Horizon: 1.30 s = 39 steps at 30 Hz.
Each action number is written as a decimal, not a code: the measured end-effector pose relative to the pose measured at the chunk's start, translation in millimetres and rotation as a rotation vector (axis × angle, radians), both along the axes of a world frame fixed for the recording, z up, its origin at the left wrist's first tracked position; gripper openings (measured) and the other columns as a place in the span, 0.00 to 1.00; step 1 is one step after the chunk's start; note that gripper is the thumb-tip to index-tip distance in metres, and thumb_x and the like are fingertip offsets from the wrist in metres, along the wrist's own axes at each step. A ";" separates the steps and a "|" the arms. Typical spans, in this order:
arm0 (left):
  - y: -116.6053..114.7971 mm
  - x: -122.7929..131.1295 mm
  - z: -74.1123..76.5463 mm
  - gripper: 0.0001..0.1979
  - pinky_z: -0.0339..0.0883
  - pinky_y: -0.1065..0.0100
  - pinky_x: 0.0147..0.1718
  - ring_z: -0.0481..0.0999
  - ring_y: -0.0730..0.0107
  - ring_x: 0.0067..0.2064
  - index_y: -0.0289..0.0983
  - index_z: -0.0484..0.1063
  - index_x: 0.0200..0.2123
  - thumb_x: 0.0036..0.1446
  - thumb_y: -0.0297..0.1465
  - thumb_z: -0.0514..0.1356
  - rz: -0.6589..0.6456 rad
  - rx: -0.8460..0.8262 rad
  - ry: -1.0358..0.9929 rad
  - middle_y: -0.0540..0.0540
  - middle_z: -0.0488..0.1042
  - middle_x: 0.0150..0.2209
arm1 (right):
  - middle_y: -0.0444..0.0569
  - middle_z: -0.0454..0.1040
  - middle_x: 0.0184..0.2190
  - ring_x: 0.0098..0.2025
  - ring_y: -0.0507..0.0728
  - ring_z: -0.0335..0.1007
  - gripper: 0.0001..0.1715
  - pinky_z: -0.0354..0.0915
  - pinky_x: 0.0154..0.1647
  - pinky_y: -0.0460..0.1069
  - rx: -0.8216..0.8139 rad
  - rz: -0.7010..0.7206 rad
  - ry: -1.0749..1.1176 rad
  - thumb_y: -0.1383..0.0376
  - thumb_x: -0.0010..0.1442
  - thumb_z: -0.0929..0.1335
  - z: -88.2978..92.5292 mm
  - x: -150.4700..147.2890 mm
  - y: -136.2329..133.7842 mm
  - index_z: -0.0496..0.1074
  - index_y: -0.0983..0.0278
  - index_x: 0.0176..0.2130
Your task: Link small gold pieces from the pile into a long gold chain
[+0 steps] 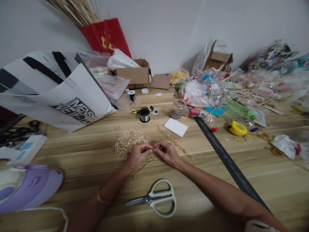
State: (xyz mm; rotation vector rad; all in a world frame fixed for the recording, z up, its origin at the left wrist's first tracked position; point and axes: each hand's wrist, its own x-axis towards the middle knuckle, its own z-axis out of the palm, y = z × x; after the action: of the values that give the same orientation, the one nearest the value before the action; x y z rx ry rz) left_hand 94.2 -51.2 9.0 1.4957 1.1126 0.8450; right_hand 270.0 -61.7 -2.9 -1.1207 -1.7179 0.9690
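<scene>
Two hands meet mid-bench, fingertips together. Nearest the camera: scissors [154, 198] with pale handles, blades shut, lying flat on the wooden bench [72, 151], just below the forearms. Purple-and-white appliance [26, 187] at near left edge, white cord trailing from it. Left hand [138, 155] curled, thumb and forefinger pinching a thin gold chain [144, 165] that trails down toward the wrist; gold bangle on that wrist. Right hand [166, 152] curled too, fingertips pinched on the same spot, touching the left fingertips. What exactly sits between the tips is too small to tell. Pile of gold-and-clear beaded pieces [129, 140] just beyond the left hand, touching it or nearly. Second gold chain [173, 141] runs diagonally past the right hand. White card [176, 127] beyond that. Further: wire spool [144, 115], yellow-black utility knife [142, 109], small glass jar [177, 108] of beads, yellow tape measure [238, 128]. White printed shopping bag [55, 93] far left, cardboard box [135, 74] at the wall, craft-stick clutter far right.
</scene>
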 end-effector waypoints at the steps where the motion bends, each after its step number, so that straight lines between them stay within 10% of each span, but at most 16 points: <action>1: 0.0 -0.1 0.0 0.08 0.67 0.70 0.34 0.75 0.68 0.32 0.33 0.76 0.30 0.48 0.32 0.63 -0.001 0.001 0.002 0.45 0.78 0.29 | 0.44 0.71 0.25 0.25 0.49 0.64 0.10 0.60 0.25 0.43 -0.006 0.002 0.003 0.59 0.57 0.67 -0.6 0.0 0.1 0.71 0.65 0.32; 26: 0.8 -2.3 2.4 0.12 0.62 0.72 0.31 0.71 0.71 0.30 0.33 0.74 0.27 0.56 0.34 0.55 -0.081 0.188 0.195 0.48 0.74 0.27 | 0.44 0.71 0.24 0.26 0.50 0.64 0.09 0.60 0.26 0.43 0.046 0.038 -0.010 0.62 0.58 0.67 -1.1 0.5 0.7 0.71 0.65 0.31; 39: 5.5 -0.6 7.7 0.14 0.65 0.73 0.27 0.71 0.73 0.25 0.32 0.71 0.24 0.50 0.39 0.61 -0.124 -0.030 -0.001 0.49 0.72 0.21 | 0.44 0.71 0.24 0.25 0.49 0.63 0.10 0.58 0.25 0.43 0.022 0.087 -0.004 0.60 0.58 0.67 0.3 0.4 -1.4 0.71 0.66 0.32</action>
State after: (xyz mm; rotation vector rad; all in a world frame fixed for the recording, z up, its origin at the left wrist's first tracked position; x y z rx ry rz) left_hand 93.7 -45.7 16.7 1.5221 1.0167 0.7402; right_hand 270.4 -63.1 -2.6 -1.0424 -1.7891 0.9993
